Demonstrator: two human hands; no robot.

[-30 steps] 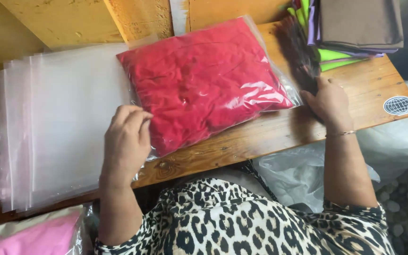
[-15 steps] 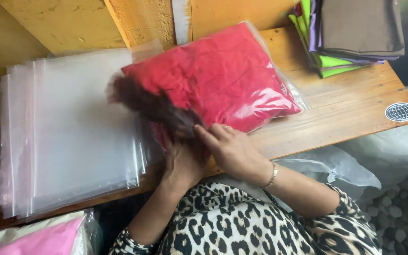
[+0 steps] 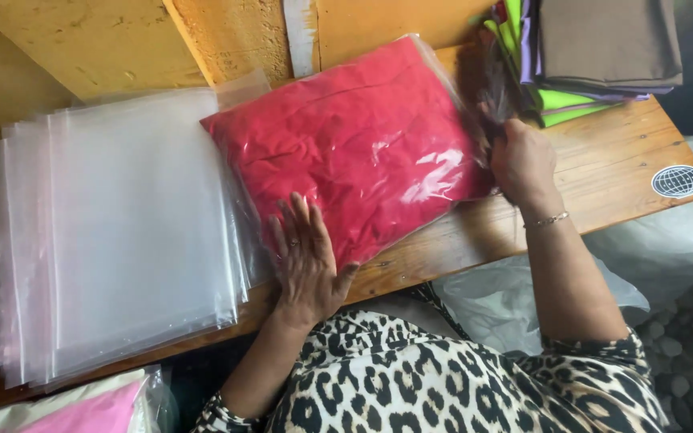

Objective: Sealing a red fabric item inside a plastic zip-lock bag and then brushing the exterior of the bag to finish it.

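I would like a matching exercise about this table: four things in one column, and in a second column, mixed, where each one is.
Things:
1. red garment in a clear bag
2. stack of empty clear bags
3. pile of folded cloths
4. pink bagged item

Places:
A. bottom left corner
B. top right of the table
C. under the left hand
D. left part of the table

Pairs: 1-C, 2-D, 3-B, 4-A

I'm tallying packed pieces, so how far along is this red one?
Done: the red cloth is already inside its clear bag. In hand: the left hand presses flat on it while the right hand works at the bag's right end. Left: folded cloths lie unbagged, and the stack of empty bags waits.
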